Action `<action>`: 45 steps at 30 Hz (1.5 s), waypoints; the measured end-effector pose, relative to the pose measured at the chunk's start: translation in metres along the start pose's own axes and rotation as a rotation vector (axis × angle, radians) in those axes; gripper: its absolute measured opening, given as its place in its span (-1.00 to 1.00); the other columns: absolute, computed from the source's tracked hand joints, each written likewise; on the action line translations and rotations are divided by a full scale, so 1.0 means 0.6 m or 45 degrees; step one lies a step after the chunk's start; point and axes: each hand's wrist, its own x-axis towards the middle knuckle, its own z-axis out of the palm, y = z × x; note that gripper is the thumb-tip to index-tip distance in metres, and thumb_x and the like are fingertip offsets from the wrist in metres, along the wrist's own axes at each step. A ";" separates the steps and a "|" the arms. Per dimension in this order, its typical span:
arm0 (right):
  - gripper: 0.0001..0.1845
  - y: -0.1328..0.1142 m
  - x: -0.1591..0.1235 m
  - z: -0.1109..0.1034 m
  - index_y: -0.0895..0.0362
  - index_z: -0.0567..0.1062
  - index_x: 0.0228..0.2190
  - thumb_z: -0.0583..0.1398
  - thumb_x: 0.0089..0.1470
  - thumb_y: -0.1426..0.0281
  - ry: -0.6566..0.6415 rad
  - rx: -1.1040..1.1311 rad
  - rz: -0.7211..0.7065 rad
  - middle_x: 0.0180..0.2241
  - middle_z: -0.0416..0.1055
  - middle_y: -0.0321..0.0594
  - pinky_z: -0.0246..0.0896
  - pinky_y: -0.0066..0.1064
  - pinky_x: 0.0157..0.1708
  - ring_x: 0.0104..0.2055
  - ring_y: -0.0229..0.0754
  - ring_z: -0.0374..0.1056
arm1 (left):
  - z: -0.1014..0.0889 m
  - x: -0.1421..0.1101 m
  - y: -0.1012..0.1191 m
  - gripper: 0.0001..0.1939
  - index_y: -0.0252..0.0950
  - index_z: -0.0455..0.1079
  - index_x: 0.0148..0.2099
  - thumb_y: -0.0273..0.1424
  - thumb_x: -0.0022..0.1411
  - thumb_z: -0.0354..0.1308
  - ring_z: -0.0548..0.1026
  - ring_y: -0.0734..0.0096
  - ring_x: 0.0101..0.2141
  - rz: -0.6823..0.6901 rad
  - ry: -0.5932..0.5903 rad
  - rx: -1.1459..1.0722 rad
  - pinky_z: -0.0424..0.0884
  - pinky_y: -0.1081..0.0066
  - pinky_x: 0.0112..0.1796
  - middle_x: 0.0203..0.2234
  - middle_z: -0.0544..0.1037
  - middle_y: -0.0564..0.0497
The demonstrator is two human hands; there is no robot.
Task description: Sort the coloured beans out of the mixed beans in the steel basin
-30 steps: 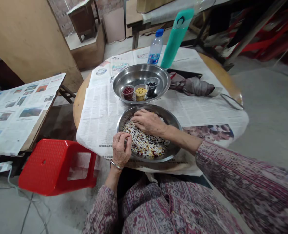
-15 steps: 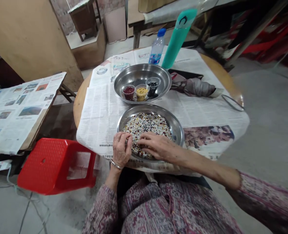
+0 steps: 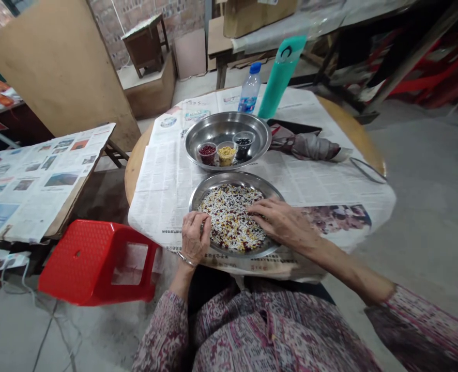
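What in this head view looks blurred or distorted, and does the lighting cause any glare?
In the head view, the right hand and its sleeve look slightly motion-blurred, while the left hand looks sharper; the wide lens bends the frame's edges; the light is soft, with mild glare along the upper steel bowl.

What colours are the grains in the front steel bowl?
The grains: white, yellow, dark red, black; head view.

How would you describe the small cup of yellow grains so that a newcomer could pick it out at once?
On the newspaper-covered round table, find the steel basin farther from the person. Three small clear cups stand in it. The wanted cup sits in the middle, holding yellow grains, between a dark red cup and a black one.
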 end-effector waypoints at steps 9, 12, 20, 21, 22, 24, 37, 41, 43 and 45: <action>-0.73 -0.012 0.086 0.023 0.13 0.53 -0.19 0.19 0.13 0.25 -0.105 -0.059 0.160 -0.18 0.48 -0.04 0.29 -0.15 -0.07 -0.09 0.04 0.33 | -0.001 0.002 0.000 -0.86 -0.28 0.38 -0.20 -0.45 0.39 0.01 0.43 0.34 -0.21 -0.025 -0.028 0.033 0.37 0.27 -0.09 -0.32 0.49 -0.04; -0.71 -0.032 0.110 0.036 0.19 0.50 -0.16 0.21 0.07 0.32 -0.241 -0.100 0.213 -0.16 0.43 0.05 0.26 -0.18 -0.12 -0.09 0.07 0.32 | -0.002 0.002 0.001 -0.87 -0.28 0.38 -0.21 -0.45 0.39 0.01 0.42 0.35 -0.22 -0.021 -0.029 0.012 0.36 0.28 -0.10 -0.32 0.48 -0.03; -0.83 -0.061 0.134 0.040 0.18 0.51 -0.44 0.12 -0.05 0.55 -0.405 0.109 0.225 -0.42 0.50 -0.15 0.19 -0.39 -0.30 -0.33 -0.15 0.37 | 0.000 0.001 -0.001 -0.87 -0.29 0.38 -0.22 -0.45 0.38 0.02 0.43 0.34 -0.24 0.011 0.012 0.005 0.37 0.29 -0.12 -0.33 0.49 -0.03; -0.85 -0.063 0.133 0.036 0.16 0.51 -0.46 0.12 -0.06 0.54 -0.417 0.160 0.230 -0.47 0.48 -0.22 0.18 -0.42 -0.36 -0.38 -0.19 0.35 | 0.001 0.001 -0.001 -0.87 -0.29 0.38 -0.22 -0.45 0.38 0.02 0.43 0.34 -0.24 0.015 0.020 0.004 0.37 0.29 -0.13 -0.34 0.49 -0.03; -0.85 -0.067 0.129 0.033 0.15 0.51 -0.48 0.12 -0.06 0.52 -0.421 0.229 0.231 -0.51 0.46 -0.27 0.17 -0.44 -0.40 -0.43 -0.22 0.33 | 0.001 0.001 -0.001 -0.87 -0.29 0.38 -0.22 -0.45 0.38 0.02 0.43 0.34 -0.24 0.016 0.026 0.004 0.37 0.29 -0.13 -0.34 0.49 -0.03; -0.84 -0.078 0.112 0.029 0.13 0.51 -0.45 0.12 -0.07 0.52 -0.393 0.384 0.200 -0.52 0.45 -0.32 0.18 -0.46 -0.41 -0.46 -0.25 0.32 | 0.002 0.000 -0.002 -0.86 -0.29 0.39 -0.22 -0.44 0.39 0.01 0.44 0.34 -0.24 0.010 0.026 0.002 0.37 0.29 -0.12 -0.33 0.50 -0.04; -0.81 -0.054 -0.018 0.002 0.11 0.53 -0.25 0.11 0.19 0.47 -0.010 0.169 -0.039 -0.27 0.54 -0.13 0.32 -0.19 -0.10 -0.17 -0.05 0.41 | -0.001 0.000 0.000 -0.88 -0.29 0.39 -0.21 -0.44 0.38 0.04 0.44 0.34 -0.23 0.026 0.004 0.003 0.36 0.28 -0.11 -0.32 0.50 -0.03; -0.80 -0.041 -0.029 0.007 0.10 0.53 -0.31 0.09 0.19 0.42 0.227 0.130 0.153 -0.34 0.54 -0.12 0.33 -0.17 -0.16 -0.24 -0.04 0.43 | -0.015 0.008 0.014 -0.92 -0.27 0.40 -0.20 -0.46 0.35 0.08 0.46 0.31 -0.20 0.073 -0.095 0.092 0.39 0.25 -0.10 -0.29 0.51 -0.04; -0.82 -0.043 -0.035 0.013 0.07 0.54 -0.33 0.11 0.18 0.41 0.338 0.148 0.203 -0.36 0.54 -0.15 0.32 -0.14 -0.13 -0.27 -0.05 0.43 | -0.018 0.020 0.026 -0.90 -0.26 0.41 -0.19 -0.47 0.35 0.06 0.46 0.30 -0.19 0.135 -0.184 0.152 0.41 0.23 -0.09 -0.28 0.51 -0.05; -0.84 -0.046 -0.038 0.020 0.05 0.54 -0.34 0.13 0.15 0.40 0.430 0.190 0.225 -0.37 0.55 -0.19 0.29 -0.09 -0.04 -0.28 -0.07 0.44 | -0.012 0.038 0.038 -0.86 -0.25 0.41 -0.15 -0.49 0.36 0.03 0.46 0.29 -0.16 0.210 -0.278 0.166 0.44 0.22 -0.06 -0.24 0.52 -0.06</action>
